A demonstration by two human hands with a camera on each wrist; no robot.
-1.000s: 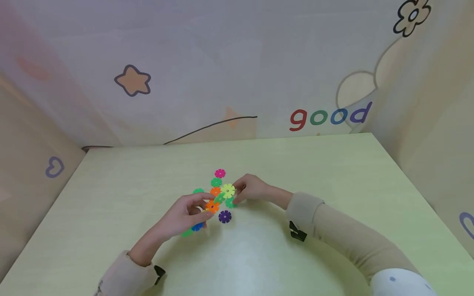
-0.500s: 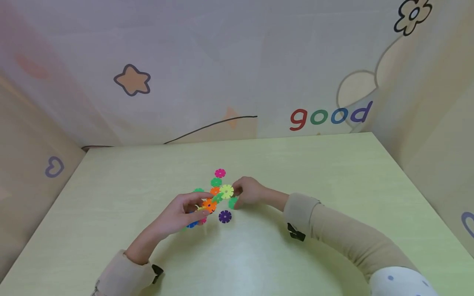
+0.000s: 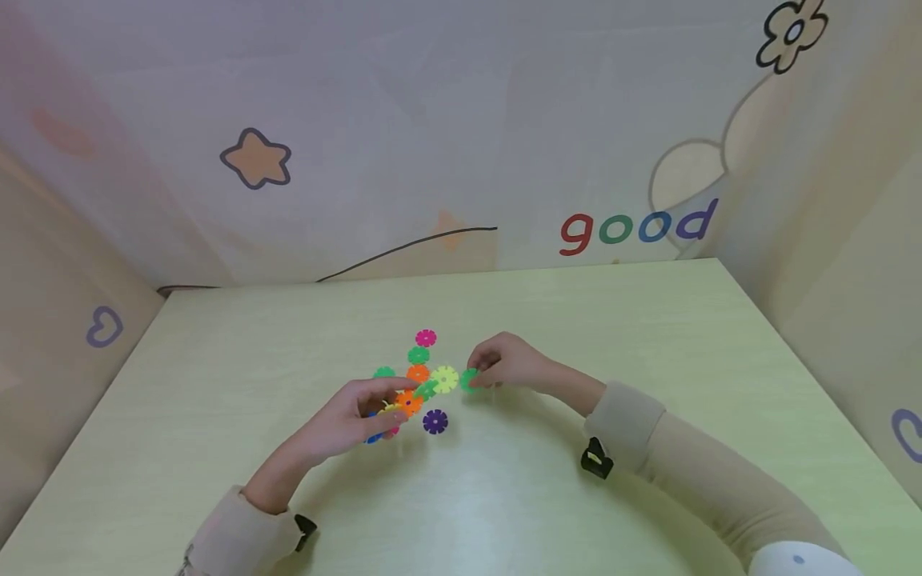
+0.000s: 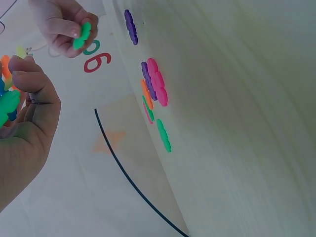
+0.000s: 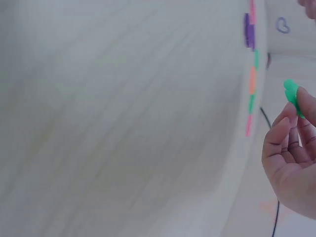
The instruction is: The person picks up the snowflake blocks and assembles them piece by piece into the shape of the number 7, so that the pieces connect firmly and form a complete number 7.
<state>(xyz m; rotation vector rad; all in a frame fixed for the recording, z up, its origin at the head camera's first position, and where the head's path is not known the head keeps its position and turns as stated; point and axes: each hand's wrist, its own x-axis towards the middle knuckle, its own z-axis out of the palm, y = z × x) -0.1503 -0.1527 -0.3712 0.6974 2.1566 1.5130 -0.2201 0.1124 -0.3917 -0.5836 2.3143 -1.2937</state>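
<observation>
My left hand (image 3: 353,416) holds a chain of interlocking flower-shaped plastic discs; its orange disc (image 3: 409,402) and yellow-green disc (image 3: 445,379) stick out to the right past the fingertips. Blue and pink pieces show below that hand, partly hidden by the fingers. To the right, my right hand (image 3: 515,360) pinches one green disc (image 3: 470,380) between thumb and fingers, a small gap away from the yellow-green end. In the right wrist view this green disc (image 5: 291,94) stands up from the fingertips. The left wrist view shows both hands raised above the tabletop.
Loose discs lie on the pale table (image 3: 612,336) around the hands: a purple disc (image 3: 435,422), a pink disc (image 3: 426,338), a green disc (image 3: 418,355) and an orange disc (image 3: 418,374). Another green disc (image 3: 384,372) lies behind the left hand. A printed curtain (image 3: 374,160) hangs beyond.
My right hand has drawn away to the right, carrying the green disc from beside the chain's yellow-green end. The left hand and its chain have shifted slightly left.
</observation>
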